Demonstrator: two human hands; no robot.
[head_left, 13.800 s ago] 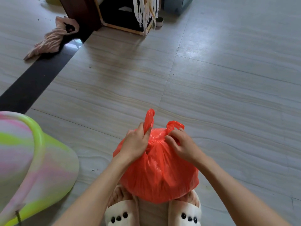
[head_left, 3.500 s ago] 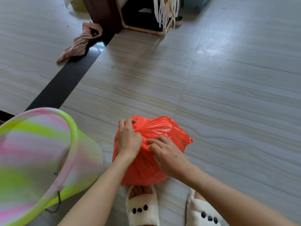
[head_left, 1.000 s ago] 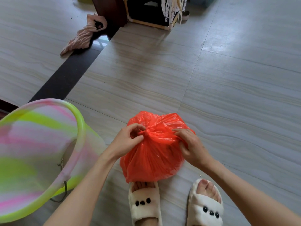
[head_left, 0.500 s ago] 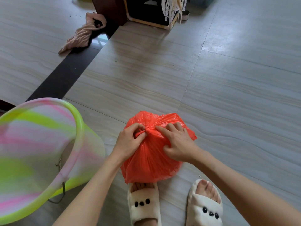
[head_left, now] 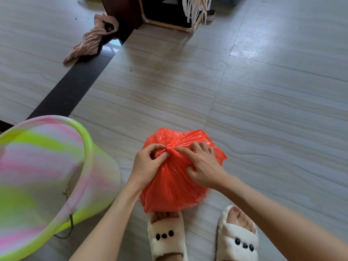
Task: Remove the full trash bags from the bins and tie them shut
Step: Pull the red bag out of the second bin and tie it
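A full orange trash bag (head_left: pixel 173 187) stands on the tiled floor just in front of my feet, its top gathered into a small knot (head_left: pixel 168 149). My left hand (head_left: pixel 147 164) pinches the twisted plastic on the knot's left side between thumb and fingers. My right hand (head_left: pixel 202 166) lies over the top right of the bag, its forefinger reaching the knot and its thumb pressed into the plastic. The green and pink bin (head_left: pixel 47 176) stands tilted at the left, apart from the bag.
My two feet in white slippers (head_left: pixel 166 236) stand right behind the bag. A pink cloth (head_left: pixel 90 42) lies on the floor at the far left by a dark threshold strip (head_left: pixel 73 87). A wooden-framed cabinet (head_left: pixel 169 14) stands at the top.
Over the last second my right hand moved from the bag's right side onto its top, up to the knot. My left hand has kept its pinch on the knot.
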